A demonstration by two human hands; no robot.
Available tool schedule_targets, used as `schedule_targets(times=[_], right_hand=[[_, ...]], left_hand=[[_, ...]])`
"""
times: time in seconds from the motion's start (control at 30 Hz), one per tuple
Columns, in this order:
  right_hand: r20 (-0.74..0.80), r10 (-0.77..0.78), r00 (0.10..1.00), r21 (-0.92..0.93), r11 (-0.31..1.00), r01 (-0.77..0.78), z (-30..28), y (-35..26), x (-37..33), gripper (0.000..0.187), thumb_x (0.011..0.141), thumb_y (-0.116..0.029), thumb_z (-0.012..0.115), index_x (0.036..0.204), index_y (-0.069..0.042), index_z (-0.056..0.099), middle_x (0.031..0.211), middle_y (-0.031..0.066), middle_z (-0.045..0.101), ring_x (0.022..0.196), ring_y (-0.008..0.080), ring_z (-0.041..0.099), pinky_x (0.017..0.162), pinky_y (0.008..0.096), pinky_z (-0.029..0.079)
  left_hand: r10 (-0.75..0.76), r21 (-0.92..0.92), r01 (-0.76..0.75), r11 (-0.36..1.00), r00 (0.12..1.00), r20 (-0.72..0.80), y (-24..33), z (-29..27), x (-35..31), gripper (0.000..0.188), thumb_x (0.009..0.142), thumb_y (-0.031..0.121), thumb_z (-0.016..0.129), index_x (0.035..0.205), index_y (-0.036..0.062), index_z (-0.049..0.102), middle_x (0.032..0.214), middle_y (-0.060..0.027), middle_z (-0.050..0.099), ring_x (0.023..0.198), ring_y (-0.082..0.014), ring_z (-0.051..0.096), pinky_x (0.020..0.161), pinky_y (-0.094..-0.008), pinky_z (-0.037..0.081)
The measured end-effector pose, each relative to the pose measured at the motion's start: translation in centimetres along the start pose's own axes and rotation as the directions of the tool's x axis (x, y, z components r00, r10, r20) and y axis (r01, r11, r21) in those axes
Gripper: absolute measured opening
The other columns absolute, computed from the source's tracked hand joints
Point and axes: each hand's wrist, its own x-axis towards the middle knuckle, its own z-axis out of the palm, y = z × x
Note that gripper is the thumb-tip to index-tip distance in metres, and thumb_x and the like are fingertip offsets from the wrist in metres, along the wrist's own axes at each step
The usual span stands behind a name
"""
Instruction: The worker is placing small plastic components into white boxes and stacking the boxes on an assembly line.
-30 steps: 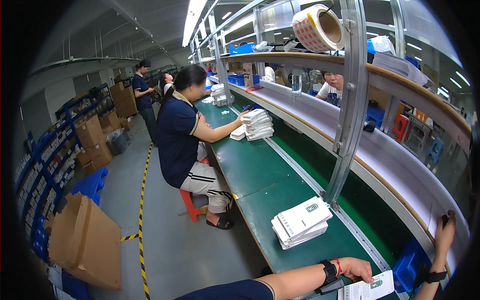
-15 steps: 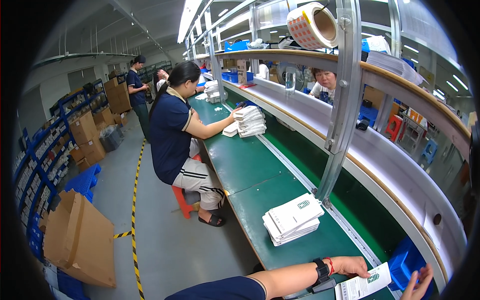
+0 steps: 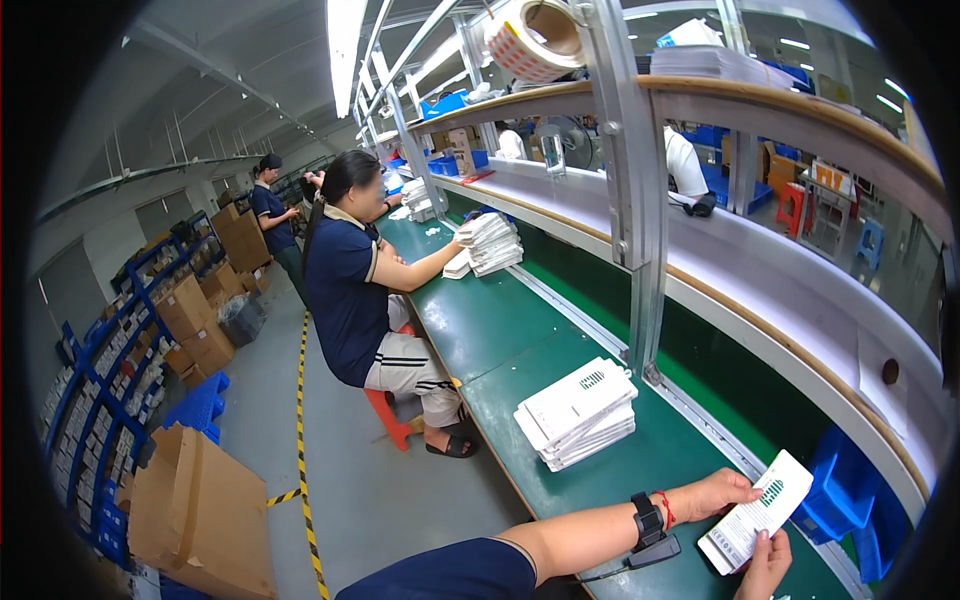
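A flat white package (image 3: 745, 530) with a green printed patch is tilted up at the lower right, over the green bench. My left hand (image 3: 722, 491) pinches its upper left edge between thumb and fingers. Below it, my right hand (image 3: 766, 566) grips the lower right edge of that same package, thumb on its face. A pile of similar white packages (image 3: 580, 412) lies on the bench, to the left of and beyond my hands. Beside the held package, against the shelf side, sits a blue plastic bin (image 3: 838, 485).
A metal post (image 3: 640, 330) and a long shelf (image 3: 780, 350) border the bench's right side. Farther along, a seated co-worker (image 3: 350, 270) reaches toward another stack of white packages (image 3: 490, 243). A large cardboard box (image 3: 200, 515) stands on the floor at left.
My right hand has come in from the bin side and taken hold of the package. The package has risen and turned more upright. The whole view has shifted somewhat.
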Motion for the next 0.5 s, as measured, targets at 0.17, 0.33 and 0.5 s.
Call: schedule_targets(times=[0.17,0.33,0.5], right_hand=[[0.061,0.17,0.984,-0.105,0.981,-0.163,1.1,-0.9,-0.3,0.022,0.088,-0.015,0.05,0.092,0.005,0.058,0.077,0.0054,0.06,0.065,0.0089,0.051,0.057,0.0221,0.041],[0.024,0.154,0.988,-0.085,0.985,-0.151,0.4,0.5,-0.3,0.025,0.089,-0.015,0.047,0.096,0.007,0.057,0.083,0.0084,0.06,0.071,0.0117,0.053,0.061,0.0239,0.043],[-0.065,0.156,0.986,-0.018,0.987,-0.158,0.2,0.4,-0.1,0.027,0.09,-0.016,0.045,0.099,0.008,0.056,0.089,0.0123,0.06,0.077,0.0157,0.055,0.067,0.0278,0.045]], left_hand=[[-0.02,-0.013,0.019,1.0,0.998,-0.052,0.1,-0.3,-0.6,0.027,0.084,0.027,0.059,0.078,0.0006,0.061,0.075,-0.0044,0.062,0.065,-0.0079,0.057,0.062,-0.021,0.046],[-0.025,0.051,0.025,0.998,1.0,-0.015,0.2,0.5,-1.0,0.035,0.084,0.032,0.058,0.081,-0.0032,0.063,0.077,-0.0048,0.063,0.065,-0.0074,0.056,0.063,-0.02,0.046],[-0.034,0.28,0.023,0.96,0.999,0.036,-0.6,-0.3,-0.7,0.042,0.084,0.035,0.057,0.07,-0.0039,0.064,0.065,-0.0025,0.06,0.058,-0.0042,0.05,0.055,-0.0189,0.043]])
